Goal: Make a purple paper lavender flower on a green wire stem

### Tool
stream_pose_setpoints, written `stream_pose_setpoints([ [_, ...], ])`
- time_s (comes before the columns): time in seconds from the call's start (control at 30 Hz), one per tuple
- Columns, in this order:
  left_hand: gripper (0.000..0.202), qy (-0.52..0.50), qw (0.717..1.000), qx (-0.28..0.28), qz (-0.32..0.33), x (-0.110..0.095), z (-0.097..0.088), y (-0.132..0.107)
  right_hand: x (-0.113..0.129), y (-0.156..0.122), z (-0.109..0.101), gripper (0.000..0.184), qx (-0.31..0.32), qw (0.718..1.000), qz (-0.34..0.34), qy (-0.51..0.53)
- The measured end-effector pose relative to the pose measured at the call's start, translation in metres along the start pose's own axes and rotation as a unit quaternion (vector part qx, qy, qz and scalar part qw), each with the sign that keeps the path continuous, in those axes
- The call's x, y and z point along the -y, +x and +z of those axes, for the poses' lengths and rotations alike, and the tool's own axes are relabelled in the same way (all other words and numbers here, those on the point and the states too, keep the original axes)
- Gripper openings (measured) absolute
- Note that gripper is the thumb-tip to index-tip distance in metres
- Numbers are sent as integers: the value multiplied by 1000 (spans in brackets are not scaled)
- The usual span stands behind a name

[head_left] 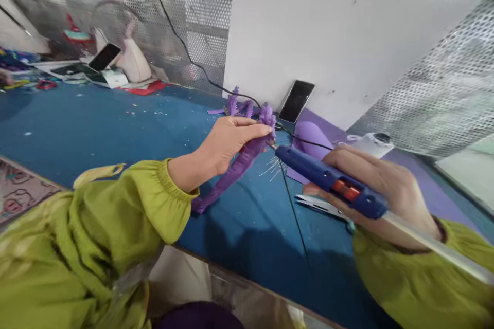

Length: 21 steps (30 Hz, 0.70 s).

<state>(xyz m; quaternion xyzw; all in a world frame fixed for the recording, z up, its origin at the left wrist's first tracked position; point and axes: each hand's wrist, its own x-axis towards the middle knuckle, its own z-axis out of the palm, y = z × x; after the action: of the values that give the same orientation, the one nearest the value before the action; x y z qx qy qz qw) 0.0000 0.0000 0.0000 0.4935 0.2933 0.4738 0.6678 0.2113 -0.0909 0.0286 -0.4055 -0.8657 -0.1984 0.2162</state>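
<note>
My left hand [227, 144] is closed around a purple fringed paper flower [247, 151], pinching its fluffy head while a long purple strip trails down toward my green sleeve. My right hand [378, 185] grips a blue hot glue gun [328, 180] with an orange trigger; a clear glue stick sticks out of its back. The gun's nozzle touches the flower head just right of my left fingers. A thin dark wire stem [293, 211] runs down from the flower over the blue table [116, 128]. Scissors [320, 205] lie flat under the glue gun.
More purple fringed pieces [239, 107] and purple paper [314, 139] lie behind. A phone [296, 101] leans on a white board [339, 46]. A black cord crosses the perforated metal wall. At far left, another phone [105, 56], a fan and clutter.
</note>
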Motion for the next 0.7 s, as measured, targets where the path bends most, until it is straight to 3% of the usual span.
stream_pose_setpoints([
  [0.57, 13, 5, 1000, -7, -6, -2, -2, 0, -2, -1, 6, 31, 43, 997, -38, 49],
  [0.7, 10, -12, 1000, -13, -14, -1, -3, 4, -6, 0, 4, 31, -9, 995, -26, 100],
])
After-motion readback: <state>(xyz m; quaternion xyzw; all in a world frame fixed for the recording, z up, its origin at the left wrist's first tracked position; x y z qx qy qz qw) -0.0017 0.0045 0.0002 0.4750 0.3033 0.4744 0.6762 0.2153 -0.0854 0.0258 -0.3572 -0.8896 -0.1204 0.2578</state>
